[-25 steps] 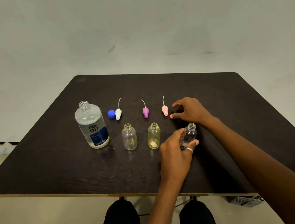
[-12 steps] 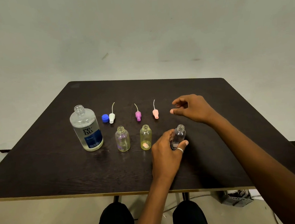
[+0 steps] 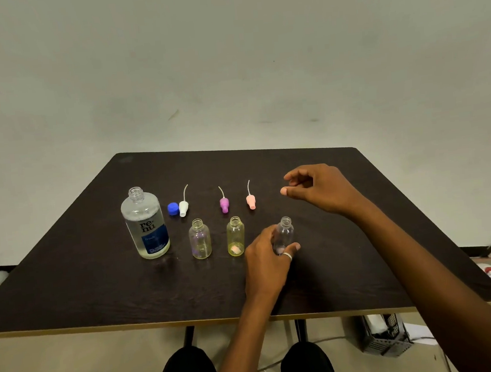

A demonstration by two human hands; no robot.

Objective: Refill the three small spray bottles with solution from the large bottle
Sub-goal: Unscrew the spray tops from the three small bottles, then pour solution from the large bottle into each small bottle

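Large bottle [image 3: 145,224]: upright on the left part of the tabletop [image 3: 99,287], neck open, no cap on. Clear liquid inside, level near the shoulder. Dark blue label facing the camera.

Blue cap [image 3: 173,208]: on the tabletop just right of the large bottle's shoulder, touching or nearly touching the white spray head [image 3: 183,208].

Spray heads: white, purple [image 3: 224,204] and pink [image 3: 251,201] lie in a row on the tabletop, each with its thin tube pointing away from the person.

Small bottles: three, all upright, all uncapped, in a row nearer the person than the spray heads.
- purplish small bottle [image 3: 200,239]: just right of the large bottle, apart from it.
- yellow small bottle [image 3: 236,236]: beside the purplish one, something pale at its bottom.
- clear small bottle [image 3: 284,234]: rightmost, standing on the tabletop, looks empty.

Left hand [image 3: 267,261]: fingers [image 3: 294,247] and thumb wrapped round the lower body of the clear small bottle, gripping it. Ring [image 3: 287,255] on one finger.

Right hand [image 3: 318,188]: hovers above the tabletop, to the right of the pink spray head and apart from it. Fingers loosely curled, thumb and forefinger apart, nothing held.

Surroundings: pale wall behind; the person's knees under the near edge; a dark box [image 3: 385,336] on the floor at right.
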